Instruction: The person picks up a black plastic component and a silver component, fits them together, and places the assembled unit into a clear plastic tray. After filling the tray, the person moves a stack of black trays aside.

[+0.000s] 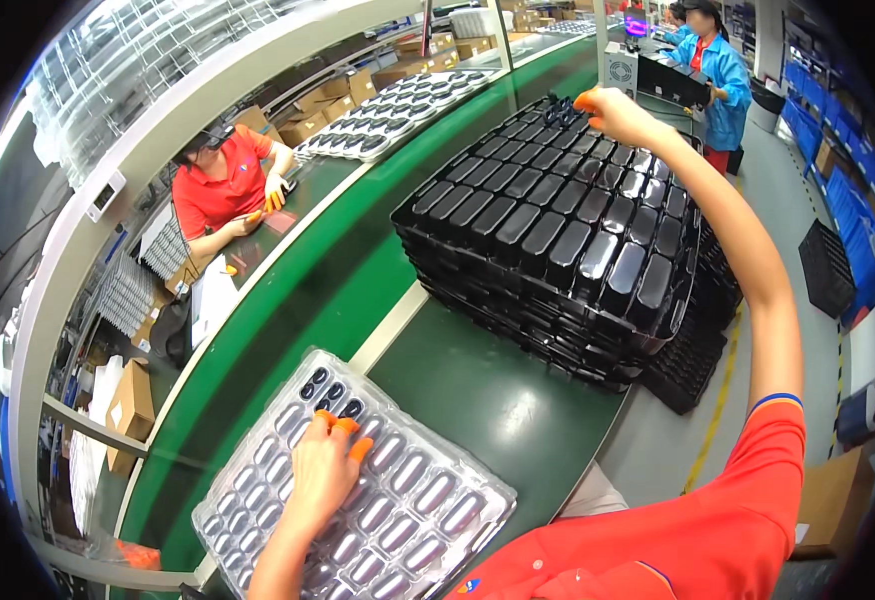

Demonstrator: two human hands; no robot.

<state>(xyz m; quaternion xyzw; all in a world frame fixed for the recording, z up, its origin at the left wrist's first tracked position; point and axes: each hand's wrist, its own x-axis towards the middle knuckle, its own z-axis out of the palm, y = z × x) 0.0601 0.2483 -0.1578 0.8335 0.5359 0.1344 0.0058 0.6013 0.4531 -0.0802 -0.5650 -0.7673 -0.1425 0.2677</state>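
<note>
A clear plastic tray (395, 455) with rows of oblong pockets lies on the bench at lower left. Small black parts (320, 383) fill a few pockets in its far corner. My left hand (324, 468), with orange finger covers, has its fingertips closed on one of these parts over the tray. My right arm stretches far forward over a tall stack of black pocketed trays (548, 215). There my right hand (613, 115), also in orange finger covers, has its fingers drawn together beside dark parts (561, 110) at the stack's far edge; what it grips is unclear.
A green conveyor belt (358, 300) curves past on the left. Across it a person in red (228, 190) works near filled trays (393, 110). Another person in blue (723, 90) stands at far right. More black trays (693, 370) stand beside the bench; a black crate (826, 268) is on the floor.
</note>
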